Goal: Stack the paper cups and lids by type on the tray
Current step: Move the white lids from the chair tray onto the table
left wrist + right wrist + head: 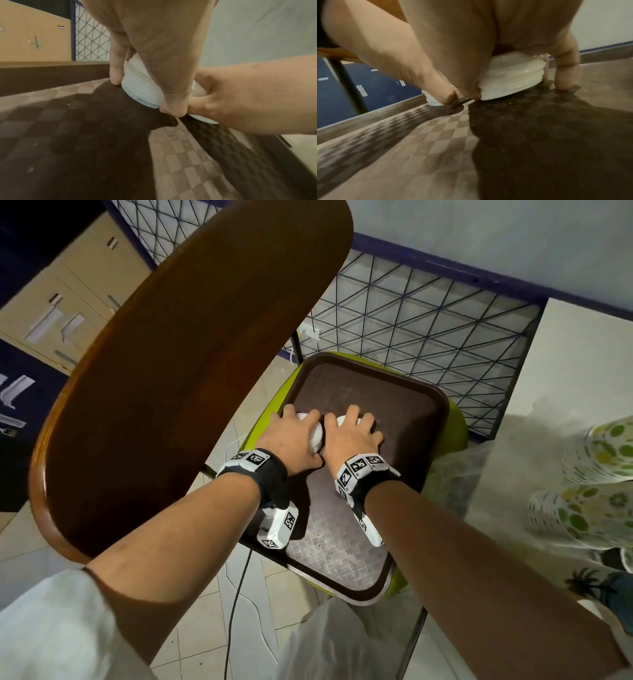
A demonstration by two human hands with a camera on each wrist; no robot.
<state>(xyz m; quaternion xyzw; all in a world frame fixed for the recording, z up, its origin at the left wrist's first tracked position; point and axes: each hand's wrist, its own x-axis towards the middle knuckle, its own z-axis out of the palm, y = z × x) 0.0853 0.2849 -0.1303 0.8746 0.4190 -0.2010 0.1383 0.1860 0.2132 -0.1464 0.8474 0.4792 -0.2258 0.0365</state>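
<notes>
A brown tray (394, 412) lies on a green seat. Two low stacks of white lids stand side by side on it. My left hand (296, 433) covers the left lid stack (317, 438), thumb and fingers curled down round its ribbed side (140, 88). My right hand (352, 431) grips the right lid stack (342, 419) from above, and its ribbed rim (510, 79) shows under the palm. The thumbs touch between the stacks. Fingertips (565, 82) reach the tray floor (428, 142). Green-dotted paper cups (582, 511), blurred, lie on a pale surface at the right.
A large brown wooden board (178, 364) stands close on the left, above the tray's edge. A black wire-mesh panel (428, 330) runs behind the tray. The green seat (457, 426) shows past the tray's rim. A black cable (236, 611) trails over the tiled floor.
</notes>
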